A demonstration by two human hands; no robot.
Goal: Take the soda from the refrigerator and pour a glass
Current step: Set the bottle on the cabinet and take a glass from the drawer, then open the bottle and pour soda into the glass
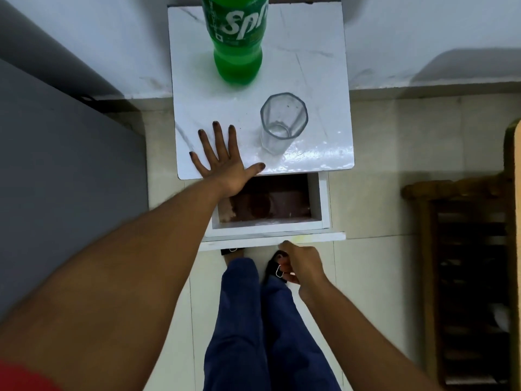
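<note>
A green Sprite soda bottle [236,60] stands upright at the back of a small white marble-look cabinet top [318,66]; its cap is out of frame. An empty clear glass [283,119] stands upright in front of it, to the right. My left hand [222,162] lies flat on the cabinet top's front left edge, fingers spread, a hand's width left of the glass. My right hand [303,266] is lower, just in front of the open drawer [324,204], with its fingers curled on a small metal pull.
The drawer is pulled out toward me and shows a dark brown inside. A grey refrigerator side [56,165] fills the left. A wooden rack [465,277] stands at the right. My legs in blue trousers [239,320] stand on the tiled floor below.
</note>
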